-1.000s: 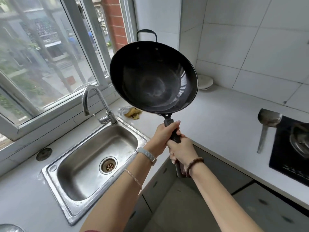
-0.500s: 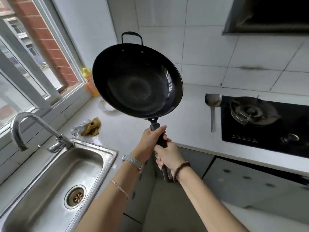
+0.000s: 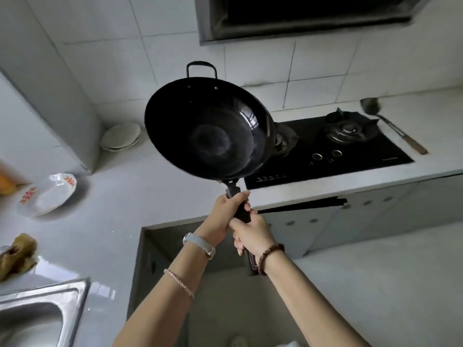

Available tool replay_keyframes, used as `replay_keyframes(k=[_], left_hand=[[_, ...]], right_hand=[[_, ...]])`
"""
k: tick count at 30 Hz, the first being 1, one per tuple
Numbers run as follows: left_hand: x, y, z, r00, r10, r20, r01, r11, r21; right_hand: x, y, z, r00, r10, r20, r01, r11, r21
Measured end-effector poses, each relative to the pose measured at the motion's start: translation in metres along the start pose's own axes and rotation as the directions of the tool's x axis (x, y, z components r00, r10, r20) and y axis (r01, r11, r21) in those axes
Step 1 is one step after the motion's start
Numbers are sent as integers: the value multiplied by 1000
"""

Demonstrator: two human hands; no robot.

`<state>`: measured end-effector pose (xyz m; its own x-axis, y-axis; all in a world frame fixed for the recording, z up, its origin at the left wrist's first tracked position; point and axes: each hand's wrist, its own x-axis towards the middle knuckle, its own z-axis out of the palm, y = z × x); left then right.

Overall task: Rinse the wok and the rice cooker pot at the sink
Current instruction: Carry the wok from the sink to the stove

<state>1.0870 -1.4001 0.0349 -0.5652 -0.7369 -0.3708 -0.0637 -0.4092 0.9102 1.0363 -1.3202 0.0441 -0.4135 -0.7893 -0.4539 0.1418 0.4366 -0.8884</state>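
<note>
Wok: the black wok point(image 3: 210, 131) hung in the air just beyond the fingertips, tilted with its hollow towards the person, partly in front of the gas hob point(image 3: 350, 156).
Left hand: the left hand point(image 3: 225, 214) wrapped the long handle point(image 3: 241, 212) close under the wok's neck, fingers curled and pressed together.
Right hand: the right hand point(image 3: 253, 234) gripped the same handle just behind the left, touching it, fingers closed round it.
Sink: the sink point(image 3: 50, 291) lay well to the left of both hands and lower.
Handling: probably heavy and front-weighted, rigid, glossy inside; a doubled grip on the handle suited it. The loop handle point(image 3: 201, 67) lay on the far rim, beyond the fingers.
Rice cooker pot: not in view.
</note>
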Motion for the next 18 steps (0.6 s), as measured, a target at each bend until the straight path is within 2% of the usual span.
replay_keyframes(k=[7,18], left_hand=[[35,-13,102,969,-97,226,90,995,41],[67,-41,267,876,-172,451,109,981,163]], right_hand=[[5,15,-92,973,20,-231,-2,997,77],[-5,39,-241,875,80,-478,21,979,203]])
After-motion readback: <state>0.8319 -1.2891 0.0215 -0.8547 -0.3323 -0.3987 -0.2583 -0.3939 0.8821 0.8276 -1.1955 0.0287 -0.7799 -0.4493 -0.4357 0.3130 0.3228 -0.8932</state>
